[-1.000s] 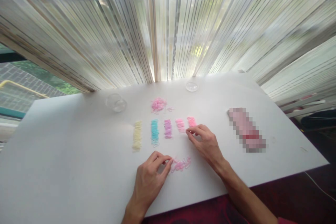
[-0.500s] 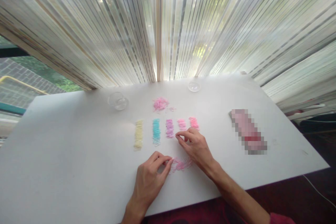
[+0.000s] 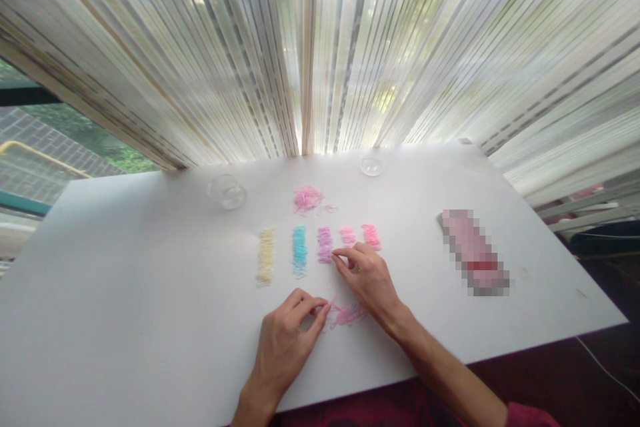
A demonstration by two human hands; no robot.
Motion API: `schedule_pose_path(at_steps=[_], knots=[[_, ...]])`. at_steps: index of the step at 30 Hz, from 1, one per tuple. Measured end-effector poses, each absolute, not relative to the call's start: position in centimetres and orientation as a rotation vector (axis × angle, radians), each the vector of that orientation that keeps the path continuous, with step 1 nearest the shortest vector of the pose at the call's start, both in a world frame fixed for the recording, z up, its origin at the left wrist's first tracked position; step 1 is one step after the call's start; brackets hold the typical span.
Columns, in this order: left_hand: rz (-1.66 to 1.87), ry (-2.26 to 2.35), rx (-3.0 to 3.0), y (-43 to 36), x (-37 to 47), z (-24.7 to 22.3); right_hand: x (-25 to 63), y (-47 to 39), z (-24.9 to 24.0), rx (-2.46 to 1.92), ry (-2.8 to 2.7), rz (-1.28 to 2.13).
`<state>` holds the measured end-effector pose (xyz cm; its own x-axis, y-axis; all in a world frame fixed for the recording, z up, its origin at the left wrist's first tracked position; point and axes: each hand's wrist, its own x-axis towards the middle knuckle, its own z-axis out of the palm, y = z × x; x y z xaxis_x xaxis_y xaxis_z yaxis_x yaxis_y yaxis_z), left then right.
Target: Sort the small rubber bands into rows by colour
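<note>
My left hand [image 3: 295, 327] is closed in a pinch at the left edge of a loose pile of thin pink strands [image 3: 346, 315]; a pale pink strand shows at its fingertips. My right hand [image 3: 367, 277] also pinches thumb to forefinger, beside the lower end of the lilac column [image 3: 325, 245]. What its fingertips hold is too small to make out. In the same row lie a yellow column [image 3: 265, 257], a turquoise column [image 3: 299, 251], a short pink column [image 3: 347, 235] and a coral-pink column [image 3: 371, 236], the last two partly near or behind my right hand.
Behind the row lies another pink pile [image 3: 307, 199]. Clear round dishes [image 3: 233, 195] stand at the back left, and a clear dish [image 3: 371, 167] at the back right. A blurred pink oblong [image 3: 470, 247] lies to the right. Striped curtains [image 3: 300, 47] hang along the white table's [image 3: 150, 320] far edge.
My right hand has shifted slightly left, closer to the lilac column's lower end. My left hand stays in nearly the same place. The view has tilted a little.
</note>
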<state>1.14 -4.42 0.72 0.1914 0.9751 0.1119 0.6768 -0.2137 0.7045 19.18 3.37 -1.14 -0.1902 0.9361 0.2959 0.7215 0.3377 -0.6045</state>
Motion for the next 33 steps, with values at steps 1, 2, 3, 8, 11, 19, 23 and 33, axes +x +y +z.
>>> schedule_pose_path(at_steps=[1,2,3,8,11,19,23,33], knots=[[0.768,1.540,1.964,-4.4,1.1,0.7,19.3,3.3,-1.0,-1.446,-1.975,0.446],[0.767,1.541,1.964,-4.5,1.1,0.8,19.5,3.1,-0.9,-1.444,-1.968,0.452],[0.767,1.543,1.962,-4.5,1.1,0.8,19.8,2.9,-0.7,-1.439,-1.961,0.464],[0.799,1.563,1.915,-4.4,1.1,0.8,21.8,1.0,0.8,-1.353,-1.970,0.699],[0.832,1.541,1.898,-4.2,1.3,0.7,22.6,-0.1,1.5,-1.236,-2.004,0.890],[0.850,1.485,1.906,-3.9,2.0,0.8,22.6,-0.7,1.4,-1.148,-1.994,1.019],[0.835,1.506,1.908,-3.8,2.1,0.9,23.1,-0.4,1.0,-1.138,-1.985,0.922],[0.559,1.567,2.036,-4.0,2.1,0.5,27.8,2.4,0.0,-1.455,-1.911,0.462]])
